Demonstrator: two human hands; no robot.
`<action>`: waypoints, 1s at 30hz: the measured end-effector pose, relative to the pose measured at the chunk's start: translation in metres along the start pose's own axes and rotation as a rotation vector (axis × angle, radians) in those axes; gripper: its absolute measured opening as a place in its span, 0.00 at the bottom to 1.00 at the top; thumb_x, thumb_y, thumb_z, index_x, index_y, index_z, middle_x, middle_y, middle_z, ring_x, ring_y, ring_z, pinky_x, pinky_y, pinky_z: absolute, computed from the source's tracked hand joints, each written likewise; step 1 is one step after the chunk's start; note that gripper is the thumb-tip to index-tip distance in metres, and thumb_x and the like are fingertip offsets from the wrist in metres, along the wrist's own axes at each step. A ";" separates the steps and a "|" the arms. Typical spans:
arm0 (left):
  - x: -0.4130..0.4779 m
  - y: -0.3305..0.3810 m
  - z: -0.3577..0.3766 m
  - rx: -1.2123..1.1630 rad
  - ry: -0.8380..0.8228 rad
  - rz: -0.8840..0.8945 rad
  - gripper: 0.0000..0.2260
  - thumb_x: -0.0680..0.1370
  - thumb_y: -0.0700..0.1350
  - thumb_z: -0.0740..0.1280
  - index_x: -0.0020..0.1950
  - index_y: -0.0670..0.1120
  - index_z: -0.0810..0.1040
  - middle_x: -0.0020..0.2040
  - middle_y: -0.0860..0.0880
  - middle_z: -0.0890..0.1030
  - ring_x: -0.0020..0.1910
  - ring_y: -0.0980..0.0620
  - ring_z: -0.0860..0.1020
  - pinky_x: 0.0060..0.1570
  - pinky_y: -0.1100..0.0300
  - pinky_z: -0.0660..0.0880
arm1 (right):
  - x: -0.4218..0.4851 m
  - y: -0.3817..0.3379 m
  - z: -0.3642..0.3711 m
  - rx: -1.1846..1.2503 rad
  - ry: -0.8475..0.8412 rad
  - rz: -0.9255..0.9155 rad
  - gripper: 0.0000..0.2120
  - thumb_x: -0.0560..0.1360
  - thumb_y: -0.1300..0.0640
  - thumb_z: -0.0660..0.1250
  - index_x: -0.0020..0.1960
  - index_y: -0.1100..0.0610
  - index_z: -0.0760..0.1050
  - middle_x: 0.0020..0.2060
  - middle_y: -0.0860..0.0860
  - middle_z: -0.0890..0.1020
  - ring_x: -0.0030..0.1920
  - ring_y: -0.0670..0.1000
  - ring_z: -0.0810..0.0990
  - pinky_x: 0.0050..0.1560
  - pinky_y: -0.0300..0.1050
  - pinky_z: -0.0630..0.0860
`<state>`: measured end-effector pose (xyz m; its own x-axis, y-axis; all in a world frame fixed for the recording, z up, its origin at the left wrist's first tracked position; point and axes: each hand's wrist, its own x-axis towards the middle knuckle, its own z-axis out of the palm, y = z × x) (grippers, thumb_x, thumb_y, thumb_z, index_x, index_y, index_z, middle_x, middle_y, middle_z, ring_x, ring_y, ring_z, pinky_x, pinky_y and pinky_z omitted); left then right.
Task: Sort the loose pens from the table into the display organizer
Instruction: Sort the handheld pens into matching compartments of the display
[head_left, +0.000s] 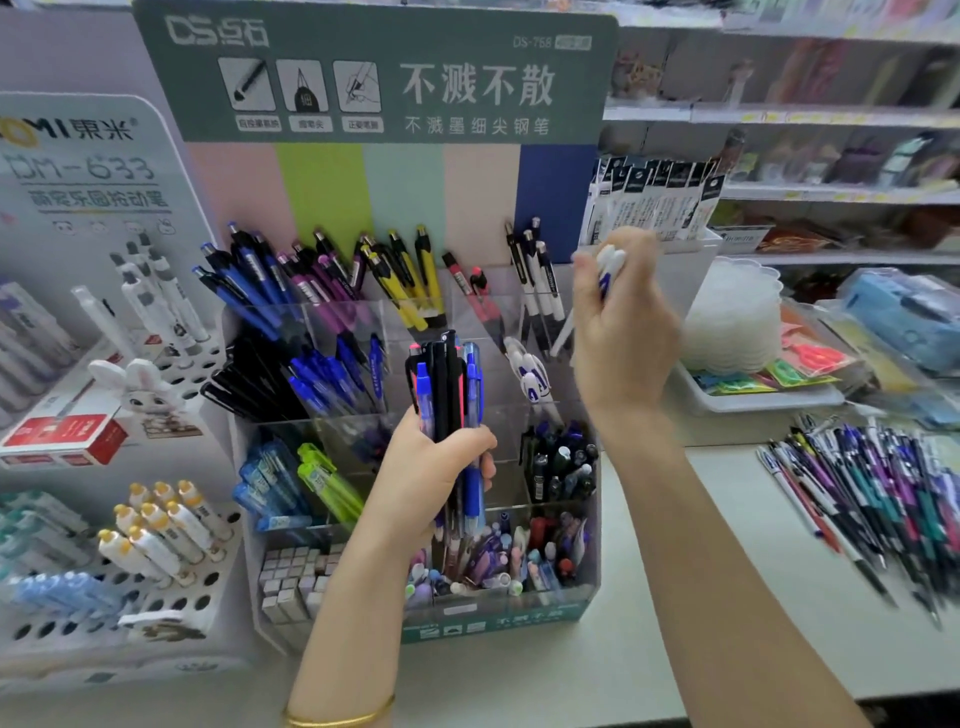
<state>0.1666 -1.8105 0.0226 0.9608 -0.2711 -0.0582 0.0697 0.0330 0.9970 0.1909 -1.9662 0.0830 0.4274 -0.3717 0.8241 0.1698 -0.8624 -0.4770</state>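
In front of the clear display organizer, which stands on the pale table, the person's two hands are raised. The left hand has its fingers curled around a bundle of pens, held upright with the clips on top; the bundle has blue, black and red barrels and it covers part of the middle compartments. The right hand is higher and on the right side, near the top back corner of the organizer. Its fingers are closed around white pens with blue marks; the hand is blurred, so I cannot tell how many pens it grips. Similar white and blue pens lean in a compartment just to the left of this hand. The other compartments hold pens grouped by colour: blue, purple, yellow and black. The loose pens lie in a mixed heap on the table at the right, well apart from both hands. A gold bracelet is on the left wrist. To the left of the organizer stands a white pen rack with a rabbit figure, and behind the heap there is a white tray with small packets.
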 end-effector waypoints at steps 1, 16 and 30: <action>0.000 -0.001 0.001 -0.032 -0.013 -0.006 0.08 0.74 0.37 0.69 0.49 0.38 0.72 0.30 0.45 0.76 0.31 0.49 0.75 0.38 0.55 0.74 | -0.004 0.001 0.002 -0.069 -0.070 -0.018 0.09 0.80 0.46 0.55 0.52 0.50 0.60 0.34 0.51 0.77 0.30 0.51 0.71 0.29 0.41 0.63; -0.003 -0.005 0.004 -0.102 0.030 -0.015 0.12 0.74 0.37 0.70 0.54 0.36 0.72 0.34 0.43 0.76 0.32 0.50 0.76 0.37 0.59 0.75 | -0.018 0.003 -0.004 -0.040 -0.429 0.109 0.12 0.77 0.53 0.67 0.56 0.58 0.74 0.47 0.51 0.75 0.44 0.50 0.74 0.42 0.41 0.69; -0.008 0.000 -0.007 0.061 0.284 0.176 0.11 0.73 0.37 0.69 0.50 0.50 0.73 0.41 0.44 0.79 0.36 0.44 0.76 0.40 0.39 0.77 | -0.020 -0.039 0.001 0.868 -1.079 0.344 0.13 0.75 0.65 0.68 0.59 0.57 0.73 0.39 0.54 0.74 0.34 0.50 0.80 0.33 0.49 0.80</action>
<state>0.1607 -1.8017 0.0228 0.9936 0.0127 0.1120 -0.1120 -0.0042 0.9937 0.1766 -1.9245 0.0845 0.9466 0.2631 0.1862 0.2326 -0.1577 -0.9597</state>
